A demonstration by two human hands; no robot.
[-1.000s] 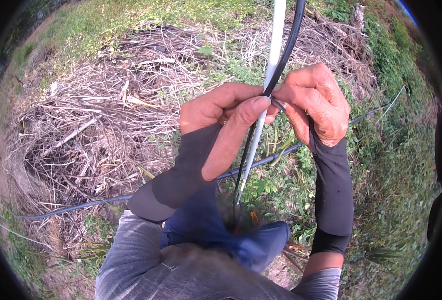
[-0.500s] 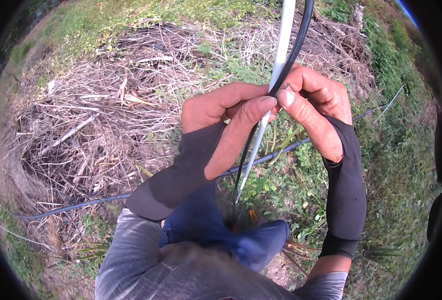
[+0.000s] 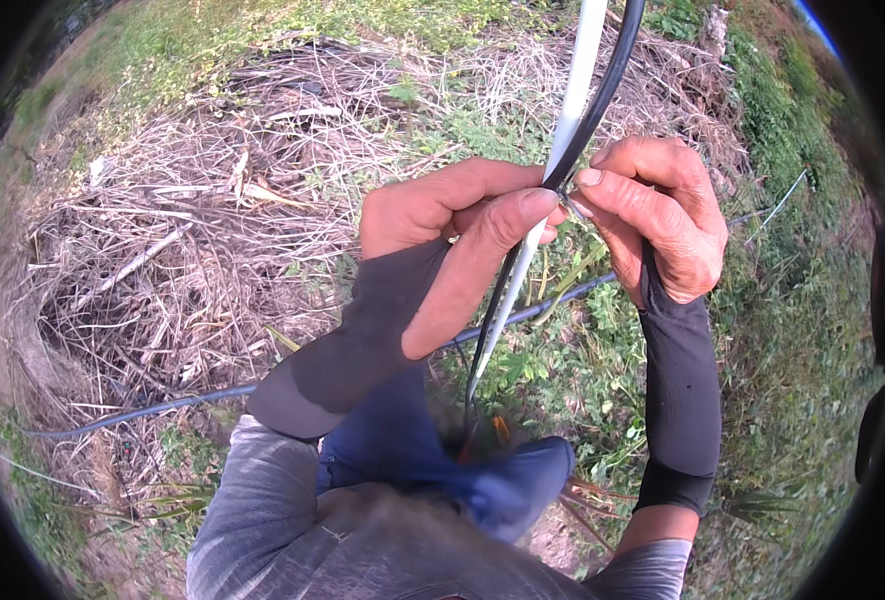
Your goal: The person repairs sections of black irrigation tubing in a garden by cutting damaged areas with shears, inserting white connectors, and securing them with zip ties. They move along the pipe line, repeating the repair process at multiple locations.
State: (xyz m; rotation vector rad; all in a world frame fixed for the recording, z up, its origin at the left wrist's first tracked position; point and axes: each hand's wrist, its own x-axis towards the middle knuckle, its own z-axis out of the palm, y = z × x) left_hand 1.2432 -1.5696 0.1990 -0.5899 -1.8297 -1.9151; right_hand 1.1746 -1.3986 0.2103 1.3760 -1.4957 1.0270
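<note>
Behind, dry stalks [image 3: 152,262] and weeds [image 3: 602,405]. Pinches black hose [image 3: 612,85] against white pole [image 3: 579,85] in left hand [image 3: 452,220]; now eases right hand [image 3: 670,205] outward, baring thin dark strip [image 3: 573,206] beside the hose — so holds mainly by the left; curls right fingers [image 3: 652,160] close to strip, pinch unclear — bends both wrists inward.

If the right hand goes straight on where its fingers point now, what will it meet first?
The right hand would likely meet the black cable first, pinched by the left hand; depth is unclear.
</note>
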